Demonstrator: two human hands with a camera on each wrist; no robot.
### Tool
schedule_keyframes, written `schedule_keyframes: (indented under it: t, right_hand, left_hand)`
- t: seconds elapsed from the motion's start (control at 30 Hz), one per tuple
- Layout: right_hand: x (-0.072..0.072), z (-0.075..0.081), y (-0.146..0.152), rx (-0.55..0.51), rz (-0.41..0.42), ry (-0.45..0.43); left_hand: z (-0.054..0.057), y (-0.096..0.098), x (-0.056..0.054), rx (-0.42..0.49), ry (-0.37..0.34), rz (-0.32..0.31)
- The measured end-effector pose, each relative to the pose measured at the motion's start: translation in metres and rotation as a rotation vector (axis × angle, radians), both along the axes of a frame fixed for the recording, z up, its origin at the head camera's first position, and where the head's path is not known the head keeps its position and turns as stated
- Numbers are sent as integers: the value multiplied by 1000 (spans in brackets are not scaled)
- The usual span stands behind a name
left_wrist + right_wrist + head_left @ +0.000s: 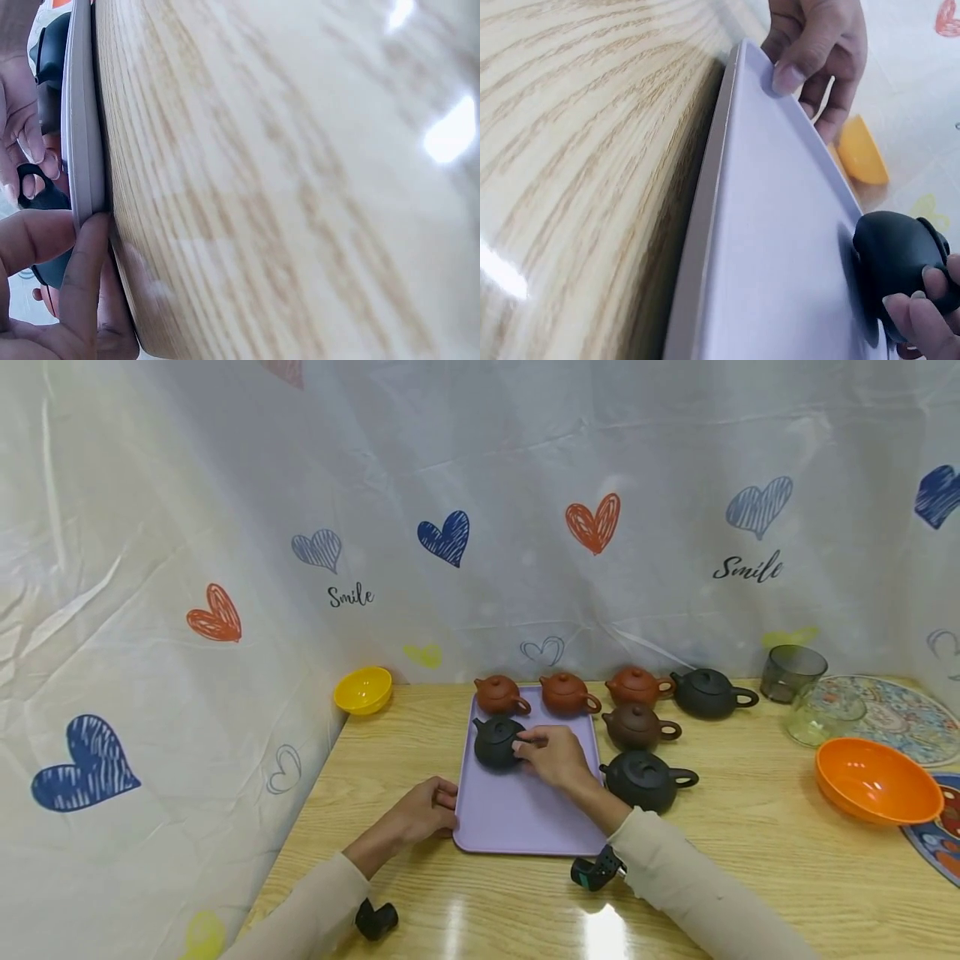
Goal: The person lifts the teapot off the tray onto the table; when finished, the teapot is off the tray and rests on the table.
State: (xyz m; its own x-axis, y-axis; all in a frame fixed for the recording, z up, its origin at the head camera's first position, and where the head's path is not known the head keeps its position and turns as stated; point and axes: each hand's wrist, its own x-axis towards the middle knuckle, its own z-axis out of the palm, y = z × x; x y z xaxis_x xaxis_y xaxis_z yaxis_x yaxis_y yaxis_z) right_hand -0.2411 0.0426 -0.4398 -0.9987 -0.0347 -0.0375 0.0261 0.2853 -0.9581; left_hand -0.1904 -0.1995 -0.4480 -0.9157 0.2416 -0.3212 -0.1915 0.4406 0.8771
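Note:
A lilac tray (517, 814) lies on the wooden table. My left hand (422, 810) grips its left edge, thumb over the rim and fingers along the outside. On the tray's left side is a small black teapot (495, 745), spout toward the back left. My right hand (557, 757) pinches this teapot's handle, which shows as a loop (34, 180) between the fingers in the left wrist view. Behind it, two reddish-brown teapots, one at the back left (497, 695) and one at the back right (567, 694), stand along the tray's far edge.
Right of the tray stand a reddish-brown teapot (633, 686), a dark brown teapot (636, 727) and two black teapots, one nearer (641, 783), one farther (705, 693). Farther right are an orange bowl (873, 781), two glasses and patterned mats. A yellow bowl (363, 691) sits back left.

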Motion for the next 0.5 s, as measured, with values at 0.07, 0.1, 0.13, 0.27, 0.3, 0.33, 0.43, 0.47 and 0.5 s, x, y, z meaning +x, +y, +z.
schedule_keyframes:
  t: [0.07,0.1,0.13,0.27,0.3,0.33,0.43,0.47,0.5]
  right_hand:
    - [0,0,2,-33,3,11]
    - [0,1,4,-50,8,15]
    - [0,1,6,-63,16,20]
    - [-1,2,17,-104,61,43]
    - [0,3,20,-112,80,48]
    - [0,4,25,-120,100,58]
    - [2,12,39,-143,152,71]
    - [4,15,45,-146,164,75]
    - [5,18,51,-153,181,83]
  left_hand:
    - [0,1,0,-5,0,1]
    - [-1,1,-1,-6,-1,1]
    - [-1,1,-1,-9,-2,1]
    - [-1,2,-1,-15,-3,7]
    - [-1,2,-1,-16,-5,8]
    - [0,3,-1,-18,-5,8]
    - [1,3,0,-25,-4,10]
    - [2,3,0,-28,-2,10]
    - [2,3,1,-30,0,8]
